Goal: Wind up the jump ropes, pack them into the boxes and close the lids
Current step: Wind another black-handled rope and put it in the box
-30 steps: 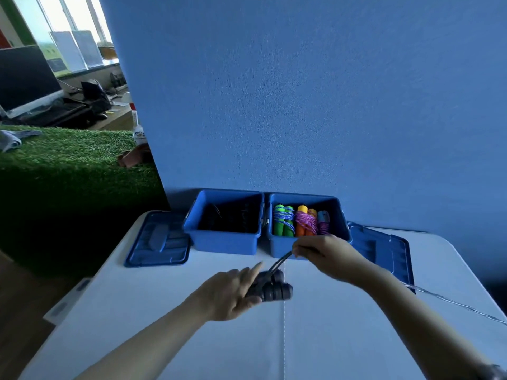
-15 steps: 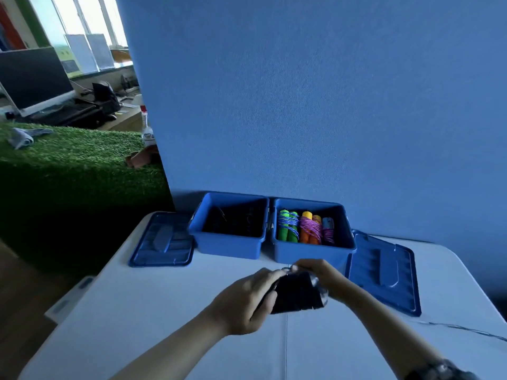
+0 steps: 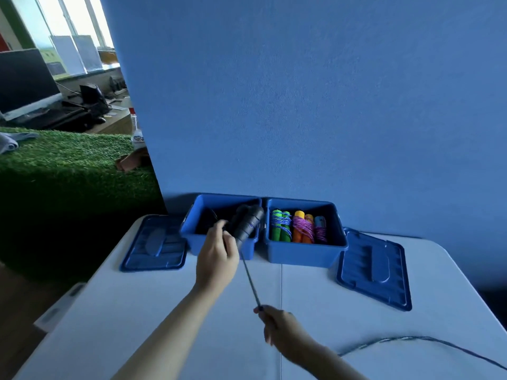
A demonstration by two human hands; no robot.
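The left hand (image 3: pixel 216 259) gripped black handles (image 3: pixel 247 223) over the left box (image 3: pixel 222 244). The right hand (image 3: pixel 279 329) pinched the taut rope (image 3: pixel 251 281) near the table's (image 3: pixel 137 311) front edge.

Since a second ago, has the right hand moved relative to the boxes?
Yes. The right hand has pulled back toward the person, away from the right box whose front wall it was at, drawing the rope taut from the black handles.

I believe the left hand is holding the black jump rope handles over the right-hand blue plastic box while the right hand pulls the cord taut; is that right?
Not quite. The head view shows the left hand holding the black jump rope handles over the left-hand blue plastic box, not the right-hand one; the right hand does pull the cord taut.
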